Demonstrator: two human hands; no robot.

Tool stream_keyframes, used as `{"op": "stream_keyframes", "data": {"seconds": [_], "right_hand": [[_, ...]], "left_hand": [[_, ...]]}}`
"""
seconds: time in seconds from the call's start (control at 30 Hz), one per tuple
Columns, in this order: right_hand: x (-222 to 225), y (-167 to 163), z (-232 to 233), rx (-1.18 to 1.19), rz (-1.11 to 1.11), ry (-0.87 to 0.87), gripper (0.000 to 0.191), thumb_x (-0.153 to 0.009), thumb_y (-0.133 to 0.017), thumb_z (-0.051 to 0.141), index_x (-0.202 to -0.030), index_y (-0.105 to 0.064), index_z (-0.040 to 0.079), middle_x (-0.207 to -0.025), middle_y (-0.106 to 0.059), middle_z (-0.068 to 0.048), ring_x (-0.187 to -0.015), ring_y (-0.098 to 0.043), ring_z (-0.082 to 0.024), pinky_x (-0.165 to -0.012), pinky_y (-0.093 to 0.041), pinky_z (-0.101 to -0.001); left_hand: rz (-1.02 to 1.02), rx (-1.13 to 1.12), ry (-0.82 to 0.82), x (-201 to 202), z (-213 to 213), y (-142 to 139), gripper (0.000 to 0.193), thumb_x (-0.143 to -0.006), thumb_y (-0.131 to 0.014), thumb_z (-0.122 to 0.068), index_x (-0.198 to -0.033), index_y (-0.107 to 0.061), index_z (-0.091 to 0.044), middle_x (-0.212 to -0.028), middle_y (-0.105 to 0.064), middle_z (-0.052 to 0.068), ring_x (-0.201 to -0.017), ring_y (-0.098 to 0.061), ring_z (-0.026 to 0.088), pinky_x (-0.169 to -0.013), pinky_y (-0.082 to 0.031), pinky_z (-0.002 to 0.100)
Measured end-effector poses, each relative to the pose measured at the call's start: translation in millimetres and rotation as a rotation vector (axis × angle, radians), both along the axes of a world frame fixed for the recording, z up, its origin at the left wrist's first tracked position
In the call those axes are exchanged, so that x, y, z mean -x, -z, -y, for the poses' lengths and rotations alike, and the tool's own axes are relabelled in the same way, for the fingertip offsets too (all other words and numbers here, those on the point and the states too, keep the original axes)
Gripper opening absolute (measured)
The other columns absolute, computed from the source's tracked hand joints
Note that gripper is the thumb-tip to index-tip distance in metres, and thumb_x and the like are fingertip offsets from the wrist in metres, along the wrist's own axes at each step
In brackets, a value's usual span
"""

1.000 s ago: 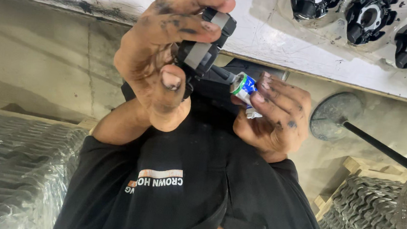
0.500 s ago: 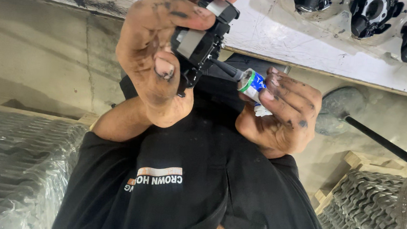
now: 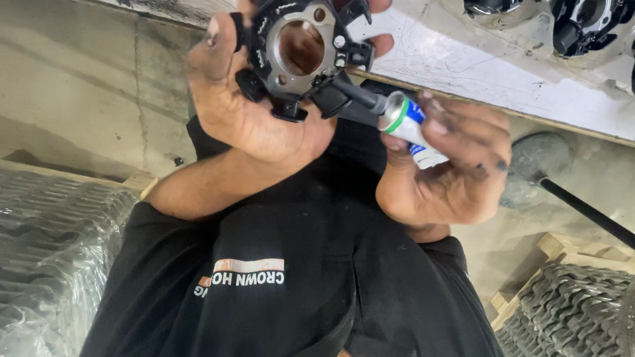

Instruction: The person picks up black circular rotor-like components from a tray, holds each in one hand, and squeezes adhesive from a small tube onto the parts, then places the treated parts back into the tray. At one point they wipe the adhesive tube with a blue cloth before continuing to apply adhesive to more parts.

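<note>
Left hand (image 3: pixel 243 107) cupped round a black ring-shaped part (image 3: pixel 298 47) with radial lugs, bore facing the camera. Right hand (image 3: pixel 448 175) closed on a small tube (image 3: pixel 407 121), white with green and blue bands, black nozzle touching the ring's lower right lug. Best kept: ring steady in the palm, nozzle tip on the lug, light squeeze, ring turned lug by lug. Above the hands, white surface (image 3: pixel 458 53) carrying more black rings (image 3: pixel 583 26). Right of the right hand, a black rod on a round base (image 3: pixel 533 163). Lower left and lower right, wrapped metal stacks (image 3: pixel 12 251)
</note>
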State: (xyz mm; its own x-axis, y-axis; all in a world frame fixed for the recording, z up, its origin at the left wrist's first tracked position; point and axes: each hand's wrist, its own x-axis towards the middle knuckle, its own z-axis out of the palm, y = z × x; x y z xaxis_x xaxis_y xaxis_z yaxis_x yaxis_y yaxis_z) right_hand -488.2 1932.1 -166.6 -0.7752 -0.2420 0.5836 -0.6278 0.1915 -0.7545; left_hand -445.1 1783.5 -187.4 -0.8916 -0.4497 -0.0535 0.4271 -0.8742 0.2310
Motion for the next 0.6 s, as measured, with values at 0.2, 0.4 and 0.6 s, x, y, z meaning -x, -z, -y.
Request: {"op": "stream_keyframes", "data": {"seconds": [0.2,0.4,0.6], "right_hand": [[5.0,3.0,1.9,-0.002,-0.089,0.019,0.035,-0.089,-0.088,0.011,-0.101,-0.056,0.003,-0.102,-0.062,-0.011,-0.101,-0.069,-0.027,-0.085,-0.066,-0.0365],[6.1,2.3,-3.2,-0.109,-0.141,0.031,0.037,-0.088,-0.090,0.008,-0.102,-0.056,0.004,-0.102,-0.063,-0.011,-0.101,-0.070,-0.028,-0.084,-0.063,-0.0350],[6.8,1.1,-3.2,-0.130,-0.128,0.026,0.038,-0.087,-0.091,0.004,-0.102,-0.056,0.003,-0.101,-0.063,-0.012,-0.100,-0.069,-0.028,-0.082,-0.064,-0.0338]], "left_hand": [[0.008,0.017,0.020,-0.4,-5.1,5.0,0.053,-0.109,-0.053,-0.046,-0.135,-0.052,0.000,-0.127,-0.058,0.017,-0.118,-0.062,0.035,-0.097,-0.057,0.051],[0.048,0.012,0.038,-0.6,-5.5,4.4,0.050,-0.110,-0.053,-0.046,-0.133,-0.052,-0.002,-0.126,-0.057,0.016,-0.117,-0.062,0.035,-0.097,-0.056,0.050],[0.056,-0.026,0.054,1.5,-5.8,7.0,0.049,-0.111,-0.053,-0.048,-0.130,-0.054,-0.003,-0.125,-0.057,0.017,-0.117,-0.063,0.036,-0.096,-0.057,0.050]]}}
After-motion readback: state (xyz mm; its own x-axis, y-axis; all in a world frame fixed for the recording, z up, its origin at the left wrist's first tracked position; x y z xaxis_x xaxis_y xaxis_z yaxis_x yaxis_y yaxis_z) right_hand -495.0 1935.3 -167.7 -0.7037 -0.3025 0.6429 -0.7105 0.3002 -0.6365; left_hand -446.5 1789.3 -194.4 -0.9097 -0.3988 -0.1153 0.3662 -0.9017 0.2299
